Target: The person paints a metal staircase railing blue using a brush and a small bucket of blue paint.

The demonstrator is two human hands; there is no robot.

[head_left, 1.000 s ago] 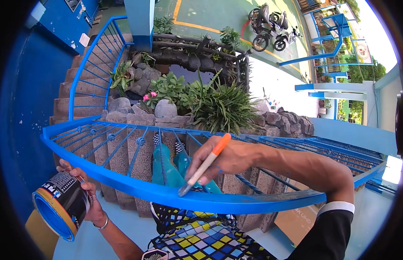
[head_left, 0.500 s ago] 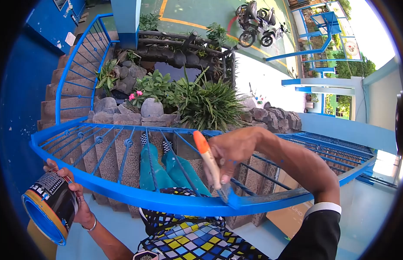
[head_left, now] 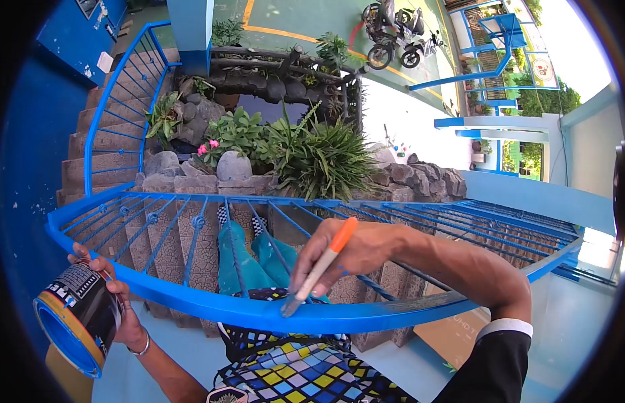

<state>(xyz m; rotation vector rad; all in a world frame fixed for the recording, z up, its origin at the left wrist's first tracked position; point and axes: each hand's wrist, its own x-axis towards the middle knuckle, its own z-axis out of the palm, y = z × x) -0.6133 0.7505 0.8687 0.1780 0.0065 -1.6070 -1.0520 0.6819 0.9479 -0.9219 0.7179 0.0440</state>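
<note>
My right hand [head_left: 342, 257] grips a paintbrush [head_left: 322, 269] with a wooden handle and an orange end. Its bristles, smeared with blue, touch the top of the blue handrail [head_left: 211, 301]. To the right of the brush, much of the rail looks glossy blue, with a duller grey stretch near my right wrist. At lower left, my left hand [head_left: 117, 295] is wrapped around a black paint can [head_left: 80, 316]. The can is tilted with its mouth facing me, and blue paint coats its inside and rim.
Twisted blue balusters [head_left: 235, 258] run below the rail, with stone-patterned steps [head_left: 166, 235] behind. Beyond are rocks, plants [head_left: 326, 158] and a small pond [head_left: 272, 111]. A cardboard box [head_left: 453, 332] lies at lower right. Motorcycles [head_left: 393, 37] stand on the court.
My right hand has moved the brush left along the rail, and the handle now leans right instead of left. My left hand and the can stay nearly in place.
</note>
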